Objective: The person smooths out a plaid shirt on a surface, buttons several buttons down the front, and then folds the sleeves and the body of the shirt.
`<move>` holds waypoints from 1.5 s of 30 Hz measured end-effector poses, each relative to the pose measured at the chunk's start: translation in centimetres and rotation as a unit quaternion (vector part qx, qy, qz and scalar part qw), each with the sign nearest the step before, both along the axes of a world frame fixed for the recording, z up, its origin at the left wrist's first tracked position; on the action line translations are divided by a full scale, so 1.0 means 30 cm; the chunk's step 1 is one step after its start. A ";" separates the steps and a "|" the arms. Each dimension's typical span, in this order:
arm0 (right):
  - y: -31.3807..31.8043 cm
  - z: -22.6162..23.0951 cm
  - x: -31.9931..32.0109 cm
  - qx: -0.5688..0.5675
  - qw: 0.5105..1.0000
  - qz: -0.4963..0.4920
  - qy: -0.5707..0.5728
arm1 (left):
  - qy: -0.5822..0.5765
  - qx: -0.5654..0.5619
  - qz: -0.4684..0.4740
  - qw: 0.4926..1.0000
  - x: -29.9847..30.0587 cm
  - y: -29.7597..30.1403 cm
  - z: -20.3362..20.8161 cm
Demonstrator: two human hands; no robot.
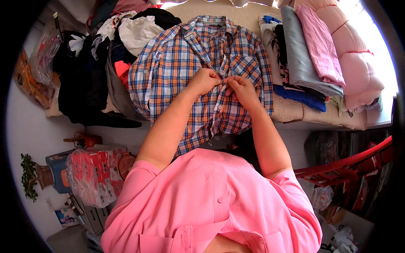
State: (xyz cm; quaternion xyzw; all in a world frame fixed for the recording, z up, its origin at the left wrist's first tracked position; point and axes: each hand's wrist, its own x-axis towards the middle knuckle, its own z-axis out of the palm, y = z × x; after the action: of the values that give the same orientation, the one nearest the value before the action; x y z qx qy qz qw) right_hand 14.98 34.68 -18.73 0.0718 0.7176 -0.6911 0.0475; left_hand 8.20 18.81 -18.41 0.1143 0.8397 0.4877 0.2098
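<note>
- You have one plaid shirt [171,69] before you.
- You put two hands on the shirt: one left hand [205,81], one right hand [241,90].
- You have one folded grey cloth [301,55] and one folded pink cloth [319,44] right of the shirt.
- You have one pink quilted bundle [358,71] farther right of the shirt.
- You have one green plant [28,175] to the shirt's lower left.

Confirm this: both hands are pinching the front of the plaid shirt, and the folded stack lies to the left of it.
Wrong side: the head view shows the folded stack to the right of the plaid shirt. The left hand and right hand do pinch its front.
</note>
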 end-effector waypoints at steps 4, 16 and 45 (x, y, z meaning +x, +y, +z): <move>0.010 0.028 -0.017 0.022 0.998 0.033 -0.054 | -0.032 0.004 -0.010 0.999 -0.007 -0.008 0.001; -0.087 -0.030 -0.026 0.217 0.974 -0.020 0.068 | -0.066 0.113 0.025 0.991 -0.003 -0.030 -0.002; -0.081 -0.001 -0.038 0.342 0.933 0.034 0.109 | 0.156 -0.025 0.051 0.986 0.031 -0.007 -0.069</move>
State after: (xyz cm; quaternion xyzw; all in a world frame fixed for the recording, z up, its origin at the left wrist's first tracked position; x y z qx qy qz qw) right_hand 13.84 32.25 -18.75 -0.0168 0.9132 -0.4056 -0.0349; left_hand 9.14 18.61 -20.49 0.1401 0.8790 0.4526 0.0542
